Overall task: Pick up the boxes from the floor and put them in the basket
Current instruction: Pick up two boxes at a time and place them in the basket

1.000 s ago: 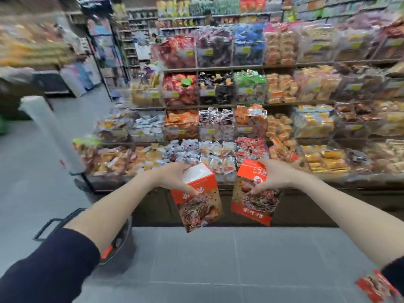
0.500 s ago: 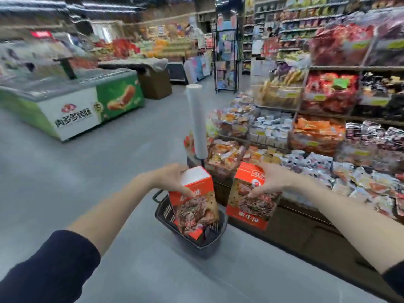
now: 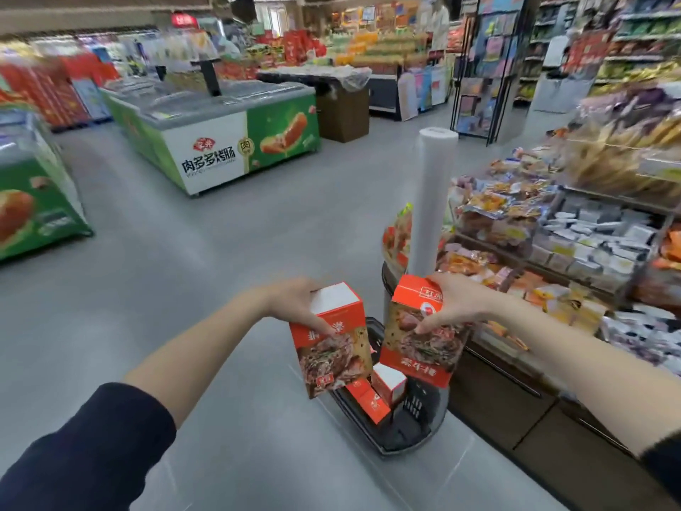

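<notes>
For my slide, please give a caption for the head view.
Left hand grips one orange box, right hand a second box, above the black basket holding more boxes.

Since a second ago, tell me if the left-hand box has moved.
Yes: the left hand brought the box from right of the basket to above it.

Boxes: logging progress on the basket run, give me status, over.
Left hand grips white-topped box; right hand grips red-topped box. Both held over the black basket, more boxes already inside. No obstruction seen.
</notes>
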